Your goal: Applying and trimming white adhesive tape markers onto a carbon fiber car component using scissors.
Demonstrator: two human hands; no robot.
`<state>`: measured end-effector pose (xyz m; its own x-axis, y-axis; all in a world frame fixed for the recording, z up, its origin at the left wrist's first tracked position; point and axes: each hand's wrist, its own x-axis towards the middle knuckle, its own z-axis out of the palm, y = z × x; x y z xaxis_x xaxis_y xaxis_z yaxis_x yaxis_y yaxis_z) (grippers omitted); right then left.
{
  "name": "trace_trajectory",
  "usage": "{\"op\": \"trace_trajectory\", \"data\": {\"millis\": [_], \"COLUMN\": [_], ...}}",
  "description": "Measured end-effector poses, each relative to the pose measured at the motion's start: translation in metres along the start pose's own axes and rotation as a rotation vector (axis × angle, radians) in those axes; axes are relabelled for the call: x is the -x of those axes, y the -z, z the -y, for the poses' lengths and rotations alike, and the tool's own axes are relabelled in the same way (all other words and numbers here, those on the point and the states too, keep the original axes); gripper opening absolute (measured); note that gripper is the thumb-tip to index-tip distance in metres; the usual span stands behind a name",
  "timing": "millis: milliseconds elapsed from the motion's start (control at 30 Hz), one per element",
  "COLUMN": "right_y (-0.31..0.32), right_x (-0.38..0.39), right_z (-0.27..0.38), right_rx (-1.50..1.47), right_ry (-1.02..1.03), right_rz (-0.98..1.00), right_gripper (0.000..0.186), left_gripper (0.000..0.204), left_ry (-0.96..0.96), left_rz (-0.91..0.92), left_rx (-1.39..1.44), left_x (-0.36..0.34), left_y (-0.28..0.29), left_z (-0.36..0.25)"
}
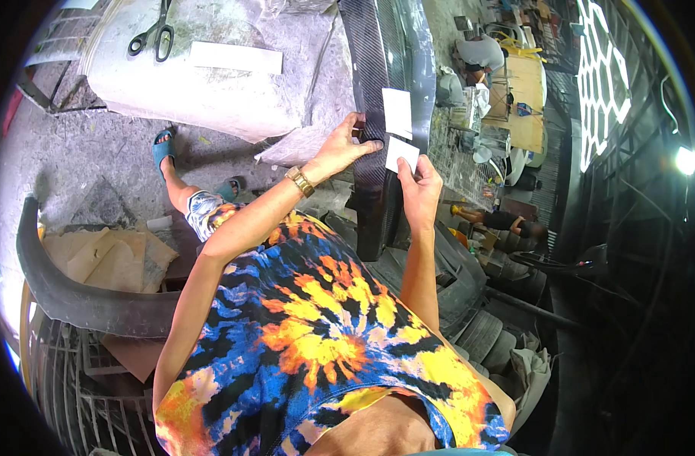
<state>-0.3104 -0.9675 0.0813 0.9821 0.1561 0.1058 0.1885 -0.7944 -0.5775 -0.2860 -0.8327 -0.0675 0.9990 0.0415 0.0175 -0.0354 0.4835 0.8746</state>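
A long dark panel with a carbon-fibre weave [372, 68] runs from the top edge down in front of me. My left hand [340, 148] grips its left edge, the thumb lying across the woven face. Pinched under the thumb of my right hand [421, 191] is a small white rectangular piece [400, 152], held against or just over the panel; contact is hard to tell. Directly above that, a second white rectangle [397, 112] lies on the panel. Most of the right fingers are hidden behind the piece and the hand.
Black-handled scissors [163, 42] and a white strip [237, 58] rest on a worn pale work surface [134, 87] at upper left. A curved dark trim part [81, 300] is at lower left. Beyond, at right, a person in grey [480, 53] bends near a cardboard-covered table [526, 106].
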Motion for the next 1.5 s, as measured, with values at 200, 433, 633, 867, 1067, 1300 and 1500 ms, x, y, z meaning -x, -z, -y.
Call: {"op": "trace_trajectory", "data": {"millis": [200,433,633,867,1067,1300,1500], "right_y": [-0.007,-0.005,-0.005,-0.009,0.006,0.02,0.005], "right_x": [-0.003,-0.004,-0.006,-0.008,-0.004,-0.001,-0.009], "right_z": [0.007,0.011,0.013,-0.005,-0.015,-0.01,-0.006], "right_rx": [-0.002,0.027,0.043,-0.069,-0.149,-0.262,-0.257], "right_ry": [0.016,0.042,0.046,0.031,-0.028,-0.078,-0.063], "right_rz": [0.002,0.002,0.006,-0.02,-0.006,0.01,0.066], "right_gripper": [0.011,0.012,0.013,0.01,0.014,0.007,0.011], "left_gripper": [0.073,0.066,0.067,0.067,0.076,0.076,0.076], "left_ry": [0.014,-0.04,-0.043,-0.044,-0.011,0.0,-0.012], "left_rz": [0.048,0.032,0.027,0.026,0.044,0.051,0.044], "left_rx": [0.056,-0.001,-0.02,-0.024,-0.013,0.002,-0.012], "left_x": [0.0,0.0,-0.001,-0.003,-0.004,-0.001,-0.002], "left_y": [0.002,0.0,0.0,-0.001,0.0,-0.001,-0.002], "left_z": [-0.005,-0.002,-0.002,0.001,0.002,-0.004,-0.005]}}
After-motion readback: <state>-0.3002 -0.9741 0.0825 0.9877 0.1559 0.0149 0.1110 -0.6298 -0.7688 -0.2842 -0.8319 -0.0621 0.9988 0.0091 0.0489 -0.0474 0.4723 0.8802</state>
